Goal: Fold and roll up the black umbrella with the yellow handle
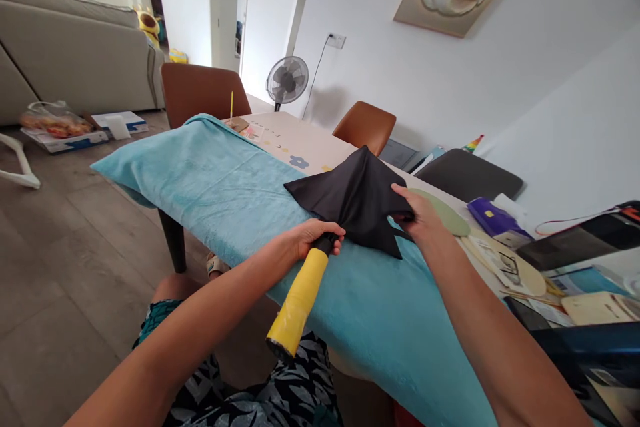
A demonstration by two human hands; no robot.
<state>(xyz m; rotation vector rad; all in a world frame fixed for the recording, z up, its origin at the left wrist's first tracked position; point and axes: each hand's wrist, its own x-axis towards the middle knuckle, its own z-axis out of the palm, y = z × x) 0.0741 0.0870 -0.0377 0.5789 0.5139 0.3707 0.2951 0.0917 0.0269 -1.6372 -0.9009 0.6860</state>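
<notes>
A folded black umbrella [350, 197] lies on a turquoise towel [210, 177] spread over the table. Its yellow handle [299, 297] sticks out over the table's near edge toward me. My left hand [313, 237] is wrapped round the shaft just above the handle. My right hand [417, 213] pinches the black canopy fabric on its right side, fingers closed on a fold.
Two brown chairs [200, 90] [365, 127] stand at the table's far side, a fan [287, 80] behind them. A dark cushion [470, 177], a purple pack [493, 217], hand fans and boxes crowd the table's right end. A grey sofa [75, 47] and boxes lie at left.
</notes>
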